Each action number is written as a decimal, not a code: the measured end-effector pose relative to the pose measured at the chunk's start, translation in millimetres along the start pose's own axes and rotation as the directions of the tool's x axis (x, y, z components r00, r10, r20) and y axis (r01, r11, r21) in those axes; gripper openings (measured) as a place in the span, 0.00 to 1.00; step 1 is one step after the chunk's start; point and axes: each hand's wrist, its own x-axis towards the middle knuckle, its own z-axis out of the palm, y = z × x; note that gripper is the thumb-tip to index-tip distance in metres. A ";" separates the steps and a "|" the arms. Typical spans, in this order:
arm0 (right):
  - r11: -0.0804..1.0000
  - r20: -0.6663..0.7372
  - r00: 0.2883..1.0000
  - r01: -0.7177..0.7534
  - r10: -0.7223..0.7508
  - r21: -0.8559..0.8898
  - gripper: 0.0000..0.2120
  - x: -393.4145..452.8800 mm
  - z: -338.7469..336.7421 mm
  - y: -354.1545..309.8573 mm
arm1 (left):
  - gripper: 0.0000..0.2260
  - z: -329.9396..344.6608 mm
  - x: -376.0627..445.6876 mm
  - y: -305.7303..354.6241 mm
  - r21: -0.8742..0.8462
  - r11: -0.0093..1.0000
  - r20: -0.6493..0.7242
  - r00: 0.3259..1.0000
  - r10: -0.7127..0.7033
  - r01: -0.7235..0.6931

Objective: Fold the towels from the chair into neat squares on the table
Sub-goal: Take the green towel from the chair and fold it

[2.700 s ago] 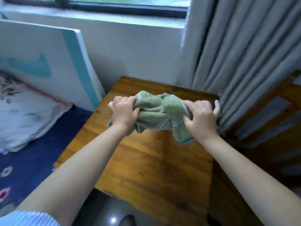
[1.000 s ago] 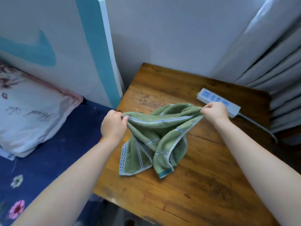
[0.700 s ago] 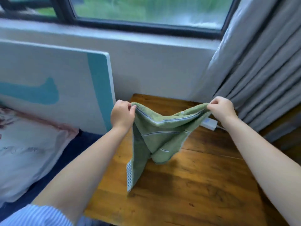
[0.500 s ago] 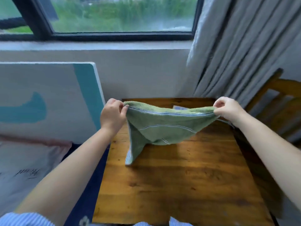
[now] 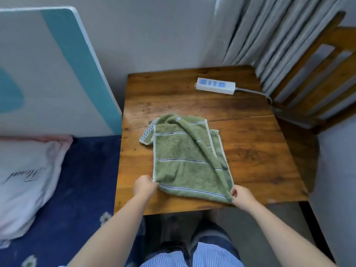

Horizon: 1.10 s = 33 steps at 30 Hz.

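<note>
A green towel (image 5: 179, 157) with pale stripes lies spread on the wooden table (image 5: 256, 151), reaching from the near edge toward the middle. Its right side is rumpled into a long fold, and a checkered corner sticks out at the far left. My left hand (image 5: 144, 186) pinches the near left corner. My right hand (image 5: 241, 196) pinches the near right corner at the table's front edge. A wooden chair (image 5: 316, 78) stands to the right; its seat is mostly out of view and no towels show on it.
A white power strip (image 5: 215, 86) lies at the table's far right, its cord running off toward the chair. Grey curtains (image 5: 248, 29) hang behind. A bed with a blue sheet (image 5: 81, 189), a pillow (image 5: 25, 182) and a white-teal board (image 5: 52, 70) borders the table's left.
The towel was held stretched in the air between both hands; now it lies laid out on the table, with both hands drawn back to the near edge. The view has tilted down.
</note>
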 end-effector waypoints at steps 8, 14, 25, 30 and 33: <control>0.976 -0.104 0.985 -0.120 0.140 0.181 0.14 27.3 -8.5 -26.6 | 0.17 9.2 6.4 -14.5 -0.109 0.993 0.017 0.999 -0.035 0.037; 0.986 0.045 0.989 -0.146 0.143 0.074 0.11 26.5 -5.7 -39.5 | 0.13 6.8 16.0 -5.7 -0.297 0.954 -0.042 0.997 -0.062 0.046; 0.991 -0.013 1.000 -0.023 0.025 0.128 0.23 13.4 -4.5 -39.7 | 0.14 8.5 40.8 -8.6 -0.276 0.956 0.057 0.994 -0.090 0.102; 0.997 0.024 0.999 0.033 -0.035 0.074 0.20 0.3 -1.8 -39.5 | 0.13 10.2 31.9 -20.7 -0.281 0.957 0.026 0.998 -0.063 0.068; 1.000 0.046 0.999 0.005 -0.006 0.027 0.13 -0.9 7.9 -42.7 | 0.14 8.5 26.3 -28.8 -0.272 0.961 0.002 0.998 -0.061 0.059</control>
